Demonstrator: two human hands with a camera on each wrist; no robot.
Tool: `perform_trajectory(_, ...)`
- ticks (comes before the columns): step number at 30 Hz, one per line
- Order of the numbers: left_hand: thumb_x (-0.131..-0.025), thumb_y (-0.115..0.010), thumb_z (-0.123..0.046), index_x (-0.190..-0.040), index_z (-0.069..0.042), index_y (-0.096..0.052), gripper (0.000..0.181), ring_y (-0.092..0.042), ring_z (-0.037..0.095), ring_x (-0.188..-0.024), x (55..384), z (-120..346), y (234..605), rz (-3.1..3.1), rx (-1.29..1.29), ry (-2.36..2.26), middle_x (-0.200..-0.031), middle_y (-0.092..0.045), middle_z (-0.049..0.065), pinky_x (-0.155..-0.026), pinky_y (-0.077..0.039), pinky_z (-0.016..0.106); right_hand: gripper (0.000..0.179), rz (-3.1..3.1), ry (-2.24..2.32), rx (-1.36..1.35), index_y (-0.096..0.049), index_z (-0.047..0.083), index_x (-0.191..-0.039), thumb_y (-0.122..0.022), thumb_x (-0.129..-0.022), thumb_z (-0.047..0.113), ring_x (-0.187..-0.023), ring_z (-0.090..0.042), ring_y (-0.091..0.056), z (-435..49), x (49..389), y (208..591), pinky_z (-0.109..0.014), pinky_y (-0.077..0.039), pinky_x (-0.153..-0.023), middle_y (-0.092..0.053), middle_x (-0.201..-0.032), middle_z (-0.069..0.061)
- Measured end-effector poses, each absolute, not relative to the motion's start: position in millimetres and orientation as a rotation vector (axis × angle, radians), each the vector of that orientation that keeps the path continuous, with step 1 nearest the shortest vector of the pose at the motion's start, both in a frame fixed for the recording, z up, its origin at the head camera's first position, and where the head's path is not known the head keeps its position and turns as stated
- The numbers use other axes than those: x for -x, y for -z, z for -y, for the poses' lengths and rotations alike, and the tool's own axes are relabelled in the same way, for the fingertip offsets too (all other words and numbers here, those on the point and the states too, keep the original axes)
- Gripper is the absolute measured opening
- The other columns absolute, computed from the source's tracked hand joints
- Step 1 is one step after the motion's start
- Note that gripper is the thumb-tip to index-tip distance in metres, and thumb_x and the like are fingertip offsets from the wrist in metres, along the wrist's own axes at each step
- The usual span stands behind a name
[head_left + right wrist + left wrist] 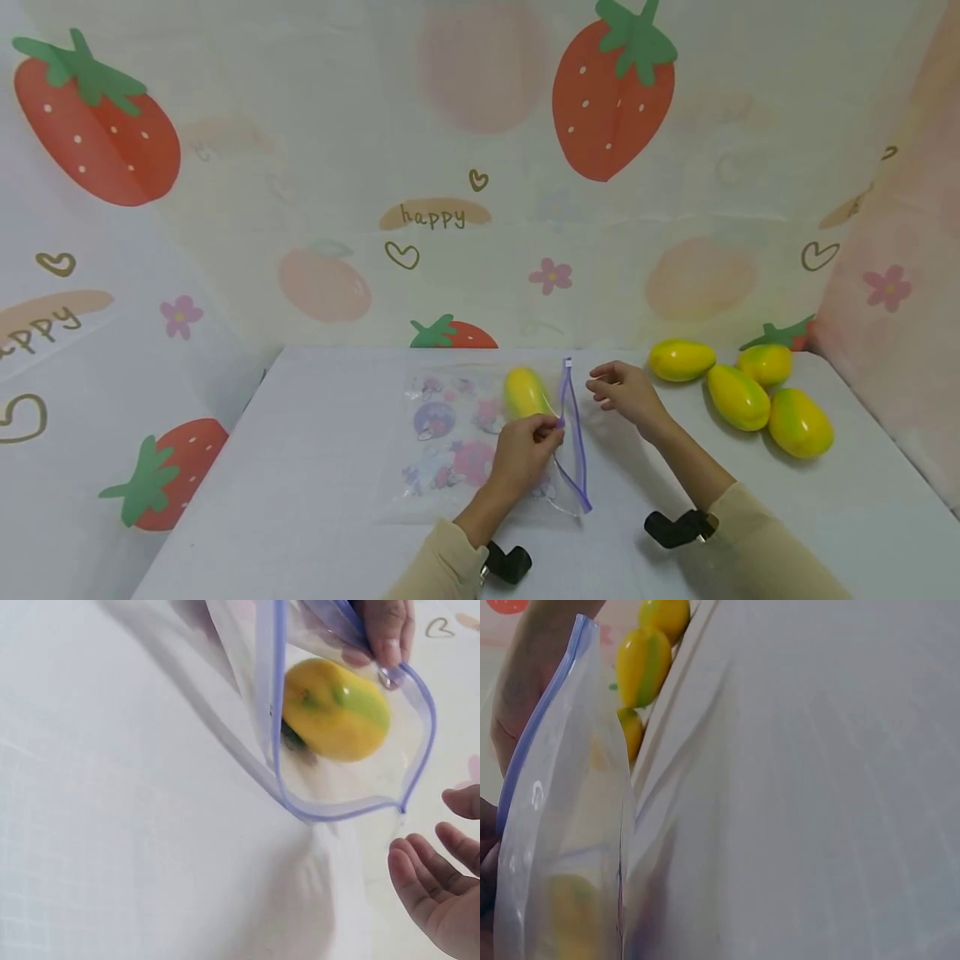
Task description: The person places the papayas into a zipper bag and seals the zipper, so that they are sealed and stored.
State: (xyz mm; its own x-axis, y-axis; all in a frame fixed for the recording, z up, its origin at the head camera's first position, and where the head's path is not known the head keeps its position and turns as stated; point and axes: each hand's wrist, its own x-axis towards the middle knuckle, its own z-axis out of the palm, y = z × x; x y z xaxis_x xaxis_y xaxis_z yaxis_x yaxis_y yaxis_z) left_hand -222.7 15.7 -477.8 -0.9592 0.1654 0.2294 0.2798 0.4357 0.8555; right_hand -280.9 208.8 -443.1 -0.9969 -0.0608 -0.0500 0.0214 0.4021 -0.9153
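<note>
A clear zip bag [450,450] with a purple zip edge and a pastel cartoon print lies on the white table, its mouth to the right. My left hand [522,454] pinches the bag's upper rim and holds the mouth apart. One yellow-green toy mango [525,392] lies inside; in the right wrist view the same mango [337,711] shows through the gaping mouth [341,814]. Just right of the mouth hovers my right hand [628,398], its fingers loosely bent and holding nothing. In the right wrist view that hand [446,889] is apart from the bag.
Several more mangoes [738,398] sit in a cluster at the table's back right, beyond my right hand. The white table [300,467] ends at a patterned cloth backdrop [517,208]. A black wrist camera [678,529] sits on the right forearm.
</note>
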Motion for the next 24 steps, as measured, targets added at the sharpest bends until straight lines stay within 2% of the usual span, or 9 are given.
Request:
perform_trajectory(7,-0.09,-0.068,-0.015,-0.094,-0.001,-0.074,0.015,-0.062,0.002,-0.066,220.6,-20.9,476.3,2.514,0.253,1.695,-0.079,-0.074,0.006,-0.063,-0.05,0.015,0.034,-2.632,1.611,0.068,-0.057,-0.009,-0.118,-0.059,-0.096,0.016,-0.085,-0.022,-0.063,-217.6,284.6,433.0,-0.02,-0.055,-0.07,-0.065,-0.11,-0.026)
perform_trajectory(16,-0.088,-0.071,-0.019,-0.091,-0.007,-0.077,0.013,-0.059,0.003,-0.069,217.9,-24.1,473.1,2.533,0.099,1.655,-0.081,-0.074,0.002,-0.068,-0.051,0.018,0.036,-2.683,1.498,0.074,-0.057,-0.006,-0.121,-0.055,-0.099,0.023,-0.101,-0.035,-0.059,-237.6,283.7,417.3,-0.022,-0.054,-0.075,-0.061,-0.119,-0.028)
perform_trajectory(24,-0.088,-0.071,-0.02,-0.089,-0.007,-0.079,0.015,-0.059,0.003,-0.068,215.1,-21.9,470.2,2.532,0.1,1.659,-0.079,-0.075,0.002,-0.066,-0.05,0.018,0.038,-2.827,1.307,0.065,-0.058,-0.003,-0.121,-0.056,-0.099,0.028,-0.101,-0.032,-0.06,-260.2,280.3,405.7,-0.026,-0.054,-0.08,-0.063,-0.118,-0.024)
